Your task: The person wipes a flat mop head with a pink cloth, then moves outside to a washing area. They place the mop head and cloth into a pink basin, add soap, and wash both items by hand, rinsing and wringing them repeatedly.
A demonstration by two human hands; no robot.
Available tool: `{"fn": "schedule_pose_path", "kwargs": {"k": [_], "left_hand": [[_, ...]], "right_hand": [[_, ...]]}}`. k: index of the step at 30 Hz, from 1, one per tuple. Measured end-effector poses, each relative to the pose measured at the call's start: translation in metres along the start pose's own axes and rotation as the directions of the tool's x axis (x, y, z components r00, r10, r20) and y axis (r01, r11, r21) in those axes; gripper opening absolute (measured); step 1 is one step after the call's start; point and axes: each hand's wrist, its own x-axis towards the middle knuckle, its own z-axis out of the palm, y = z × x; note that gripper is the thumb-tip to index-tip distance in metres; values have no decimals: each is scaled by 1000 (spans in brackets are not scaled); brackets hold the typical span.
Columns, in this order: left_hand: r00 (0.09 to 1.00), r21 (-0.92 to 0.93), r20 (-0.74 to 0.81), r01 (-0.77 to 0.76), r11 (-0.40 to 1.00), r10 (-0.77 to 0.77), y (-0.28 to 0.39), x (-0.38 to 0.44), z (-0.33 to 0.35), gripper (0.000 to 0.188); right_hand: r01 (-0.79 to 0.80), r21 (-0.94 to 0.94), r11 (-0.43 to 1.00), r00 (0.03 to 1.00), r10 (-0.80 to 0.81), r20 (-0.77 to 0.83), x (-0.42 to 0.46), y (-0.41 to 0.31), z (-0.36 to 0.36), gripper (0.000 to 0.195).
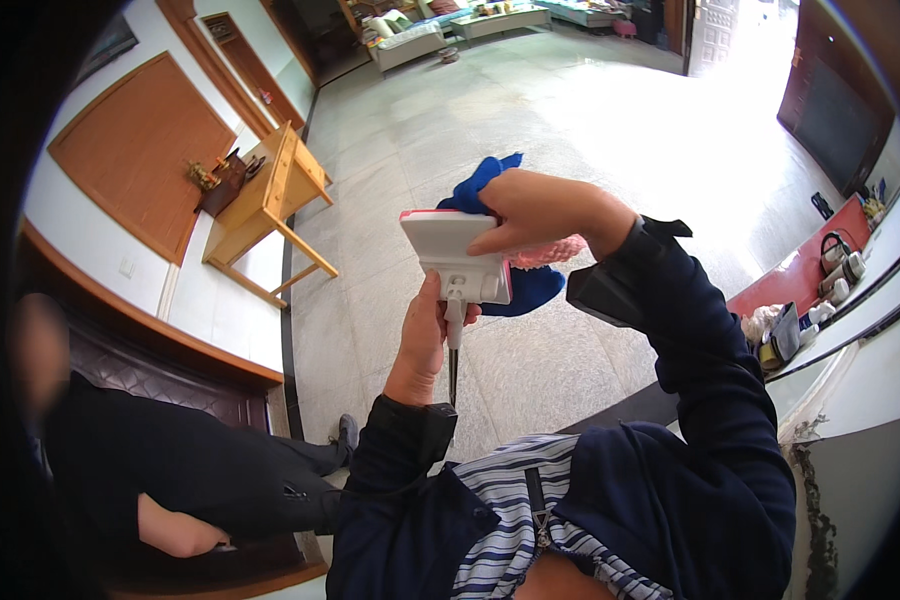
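Observation:
A white plastic cleaning-tool head (450, 232) with red edging, like that of a flat mop, is held up before me. My left hand (420, 337) grips its lower part beside the swivel joint (455, 304). From that joint a thin metal pole (453, 375) runs down toward my body. My right hand (547, 206) pinches the head's upper right side, thumb on the white plate and fingers around a blue cloth (480, 184). More blue cloth hangs below, and a pink knitted-looking material (547, 253) shows under my right wrist. The head's far side is hidden.
Another person in dark clothes (195, 450) is at the lower left, a shoe (347, 433) on the tiled floor (390, 150). A wooden table (277, 199) stands by the left wall. On the right, a ledge (795, 289) bears bottles and a cup. A sofa (409, 49) is far back.

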Motion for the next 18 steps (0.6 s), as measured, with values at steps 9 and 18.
{"fn": "schedule_pose_path", "kwargs": {"k": [9,18], "left_hand": [[971,-114,154,199,973,-181,-22,85,-17,37],[967,-156,191,199,968,-168,-10,168,-64,35]], "right_hand": [[-51,313,948,966,126,-225,21,56,32,37],[167,456,874,725,205,-658,43,84,108,31]]}}
